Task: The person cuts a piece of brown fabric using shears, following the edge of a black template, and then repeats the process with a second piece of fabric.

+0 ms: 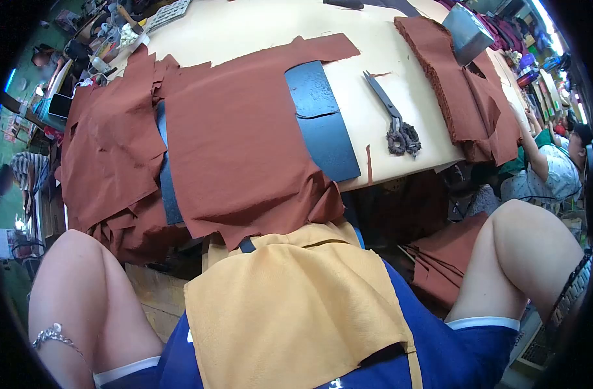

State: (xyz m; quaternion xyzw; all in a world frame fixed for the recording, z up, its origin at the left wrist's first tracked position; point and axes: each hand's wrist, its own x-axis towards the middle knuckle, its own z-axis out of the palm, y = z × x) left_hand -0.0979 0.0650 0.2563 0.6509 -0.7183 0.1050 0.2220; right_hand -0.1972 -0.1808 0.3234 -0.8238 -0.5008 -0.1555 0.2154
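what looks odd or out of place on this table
The scissors look odd: their handles are wrapped in ragged dark material. A narrow brown scrap lies stray near the edge of the table. A dark line crosses the blue sheet, crack or overlap unclear.

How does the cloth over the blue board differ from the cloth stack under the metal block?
The cloth spreads wide, while the cloth stack is narrower. The cloth's edges look thin; the cloth stack shows a thick, ragged side. The cloth lies partly over a blue board, whereas the cloth stack has a metal block on top. Both are reddish-brown and lie on the table.
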